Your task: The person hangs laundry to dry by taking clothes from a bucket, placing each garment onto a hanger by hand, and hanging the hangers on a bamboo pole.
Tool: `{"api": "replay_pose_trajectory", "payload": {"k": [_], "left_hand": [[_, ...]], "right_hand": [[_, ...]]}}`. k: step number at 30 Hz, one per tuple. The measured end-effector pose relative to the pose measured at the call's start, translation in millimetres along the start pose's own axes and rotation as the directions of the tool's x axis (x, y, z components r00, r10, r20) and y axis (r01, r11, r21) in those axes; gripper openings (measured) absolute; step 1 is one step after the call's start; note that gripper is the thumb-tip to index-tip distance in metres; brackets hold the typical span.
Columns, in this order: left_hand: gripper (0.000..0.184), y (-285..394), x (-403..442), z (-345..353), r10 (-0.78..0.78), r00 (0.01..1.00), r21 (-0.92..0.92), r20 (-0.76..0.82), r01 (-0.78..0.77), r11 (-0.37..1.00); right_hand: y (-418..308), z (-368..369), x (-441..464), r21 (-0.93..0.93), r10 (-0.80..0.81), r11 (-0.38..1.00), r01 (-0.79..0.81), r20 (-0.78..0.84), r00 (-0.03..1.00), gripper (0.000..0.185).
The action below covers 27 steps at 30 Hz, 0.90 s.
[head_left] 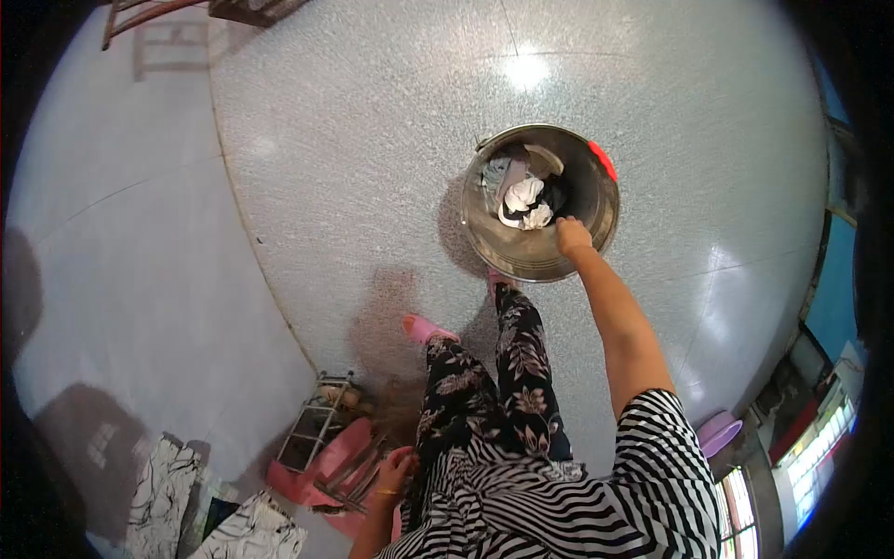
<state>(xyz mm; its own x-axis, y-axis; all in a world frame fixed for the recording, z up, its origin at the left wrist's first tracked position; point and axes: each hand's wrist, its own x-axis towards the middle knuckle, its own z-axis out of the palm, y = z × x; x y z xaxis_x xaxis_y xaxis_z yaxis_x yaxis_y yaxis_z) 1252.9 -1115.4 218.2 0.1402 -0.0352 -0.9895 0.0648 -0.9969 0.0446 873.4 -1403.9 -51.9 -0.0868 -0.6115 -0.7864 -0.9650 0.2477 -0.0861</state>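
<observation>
My right hand (pixel 572 237) reaches over the near inner side of a metal bucket (pixel 512 250), fingers curled downward. Anything between those fingers is hidden from above. Close to the fingertips lies a crumpled white cloth (pixel 537 217). Another white cloth (pixel 522 194) is bunched beside it, with grey cloth (pixel 512 173) and dark pieces deeper in the bucket. My left hand (pixel 396 469) hangs low beside my leg, its fingers loosely bent and nothing visible in it. Behind that hand is a pink chair or stool (pixel 346 449), partly hidden.
A red patch (pixel 602 160) marks the bucket's rim. A metal rack (pixel 314 424) stands at lower left, near patterned white cloths (pixel 163 494). A purple basin (pixel 718 433) sits at right. Wooden furniture legs (pixel 154 14) show at the top left.
</observation>
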Motion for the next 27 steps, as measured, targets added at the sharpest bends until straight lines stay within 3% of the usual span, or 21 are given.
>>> {"api": "replay_pose_trajectory", "payload": {"k": [2, 4, 5, 7, 11, 13, 14, 15, 17, 19, 21, 22, 23, 25, 27], "left_hand": [[0.028, -1, 8, 5, -0.037, 0.999, -0.046, -0.019, 0.036, 0.998], [0.028, 1, 16, 10, -0.105, 0.993, -0.073, -0.056, 0.101, 0.992], [0.028, 2, 20, 10, -0.120, 0.991, -0.071, -0.063, 0.116, 0.991], [0.028, 6, 17, 12, -0.196, 0.978, -0.031, -0.075, 0.194, 0.980], [0.028, 21, 19, 18, -0.257, 0.953, -0.038, -0.158, 0.255, 0.966], [0.027, 22, 18, 13, -0.276, 0.948, -0.062, -0.158, 0.270, 0.961], [0.027, 24, 17, 13, -0.269, 0.950, -0.062, -0.160, 0.263, 0.963], [0.026, 25, 18, 13, -0.265, 0.954, -0.106, -0.142, 0.251, 0.962], [0.026, 26, 22, 11, -0.240, 0.963, -0.150, -0.122, 0.221, 0.964], [0.025, 23, 22, 7, -0.192, 0.971, -0.188, -0.142, 0.164, 0.968], [0.025, 34, 17, 8, -0.138, 0.985, -0.172, -0.105, 0.119, 0.978], [0.025, 38, 16, 9, -0.089, 0.994, -0.156, -0.065, 0.078, 0.985], [0.025, 39, 15, 10, -0.075, 0.995, -0.156, -0.059, 0.065, 0.986], [0.026, 38, 15, 10, -0.005, 0.999, -0.166, -0.032, -0.001, 0.986], [0.026, 41, 16, 11, 0.058, 0.998, -0.144, 0.005, -0.056, 0.988]], "right_hand": [[1, 17, 18, -0.060, -0.050, 0.997, 0.050, -0.002, 0.999, 0.021], [0, 26, 47, -0.334, -0.123, 0.935, 0.119, 0.011, 0.992, 0.026], [3, 36, 59, -0.329, -0.124, 0.936, 0.126, 0.027, 0.992, 0.026], [13, 50, 77, -0.535, -0.287, 0.834, 0.134, -0.213, 0.934, 0.029], [22, 71, 104, -0.391, -0.116, 0.919, 0.057, -0.128, 0.985, 0.032], [24, 78, 114, -0.575, -0.176, 0.810, 0.114, -0.053, 0.983, 0.026], [17, 65, 113, -0.625, -0.099, 0.760, 0.178, 0.159, 0.982, 0.028], [15, 64, 110, -0.623, -0.100, 0.762, 0.174, 0.151, 0.983, 0.028], [10, 63, 99, -0.844, -0.251, 0.465, 0.266, 0.162, 0.954, 0.026], [5, 54, 85, -0.894, -0.338, 0.364, 0.263, 0.136, 0.931, 0.028], [13, 59, 79, -0.625, -0.324, 0.703, 0.339, 0.143, 0.935, 0.028], [16, 60, 69, -0.374, -0.176, 0.901, 0.220, 0.150, 0.973, 0.027], [15, 54, 52, -0.092, -0.035, 0.994, 0.054, 0.195, 0.980, 0.028], [-1, 15, 9, 0.015, -0.060, 0.998, 0.058, 0.287, 0.956, 0.031], [11, 44, -11, 0.410, -0.189, 0.907, 0.094, 0.197, 0.962, 0.030]]}}
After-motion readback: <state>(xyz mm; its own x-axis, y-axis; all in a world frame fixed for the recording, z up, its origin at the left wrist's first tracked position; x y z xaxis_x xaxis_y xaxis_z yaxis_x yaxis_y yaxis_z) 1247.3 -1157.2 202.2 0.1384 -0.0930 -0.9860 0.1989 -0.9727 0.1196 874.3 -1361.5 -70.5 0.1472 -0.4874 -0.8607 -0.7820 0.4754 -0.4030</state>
